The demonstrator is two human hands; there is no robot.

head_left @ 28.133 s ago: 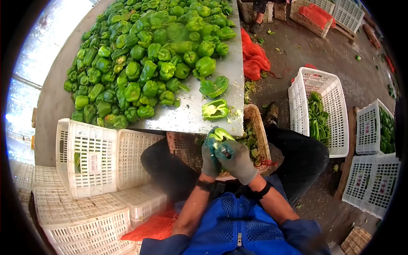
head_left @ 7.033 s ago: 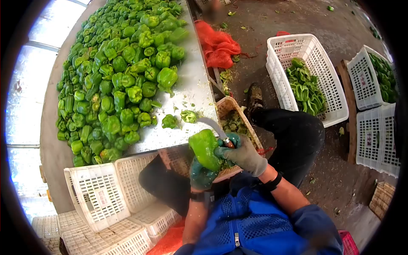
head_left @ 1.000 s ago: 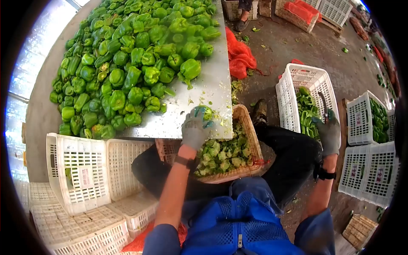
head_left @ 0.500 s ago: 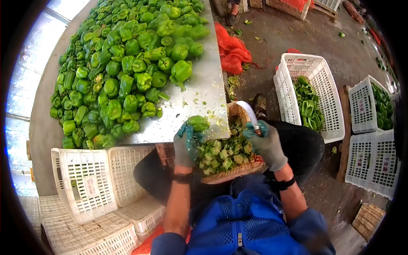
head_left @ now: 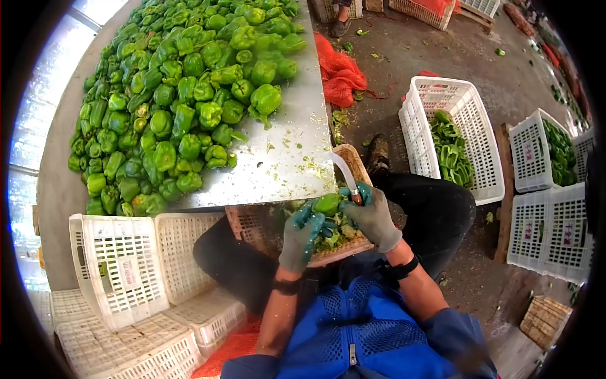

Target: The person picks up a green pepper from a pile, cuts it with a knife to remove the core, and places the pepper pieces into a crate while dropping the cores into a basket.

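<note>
Both of my hands wear grey gloves with green fingers. My left hand (head_left: pixel 305 236) is wrapped round a green pepper (head_left: pixel 327 204) above a basket (head_left: pixel 348 251) on my lap that holds green pepper cores. My right hand (head_left: pixel 371 215) grips the brown handle of a knife (head_left: pixel 344 170), whose curved pale blade points up and away from me. Its fingers are right beside the held pepper. A big heap of green peppers (head_left: pixel 165 126) covers much of the metal table (head_left: pixel 278 161) ahead and to the left.
A white crate (head_left: pixel 489 142) with cut green peppers stands on the floor to the right. More white crates (head_left: pixel 548 234) are at the far right and empty ones (head_left: pixel 129 271) at the left. Beyond the table lies a red net (head_left: pixel 341 72). A person's shoe (head_left: pixel 339 28) shows at the top.
My left hand has moved right with the pepper, over the basket. My right hand has come left and down with the knife, so both hands now meet at the pepper.
</note>
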